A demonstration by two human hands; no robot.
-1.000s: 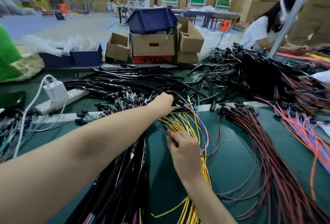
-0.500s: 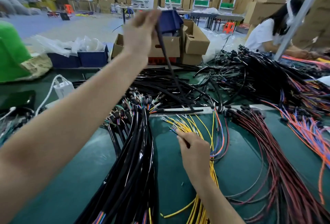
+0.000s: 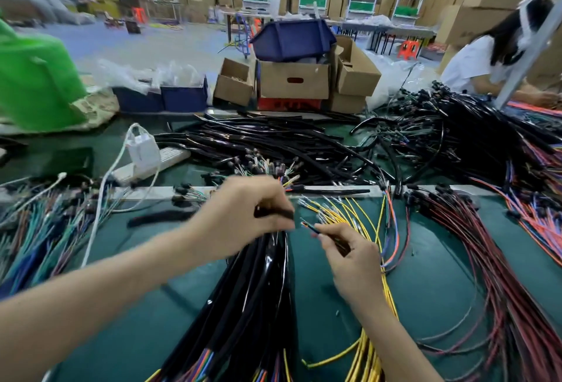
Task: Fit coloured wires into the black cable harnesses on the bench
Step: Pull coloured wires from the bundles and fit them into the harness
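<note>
green bench (image 3: 146, 237): hands (image 3: 243, 217) (image 3: 349, 263) grip harness (image 3: 273, 214), wires (image 3: 310, 228)

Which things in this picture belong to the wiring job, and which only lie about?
Job: left hand, gripping a black harness tube; right hand, pinching thin coloured wires; bundle of glossy black harnesses; loose yellow wires.
Lying about: white power strip; brown cardboard boxes; dark blue plastic bin.

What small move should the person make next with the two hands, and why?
Probably move the right hand left to feed its pinched coloured wires into the black harness end that the left hand holds. The wires point at that end, with a small gap between them.
</note>
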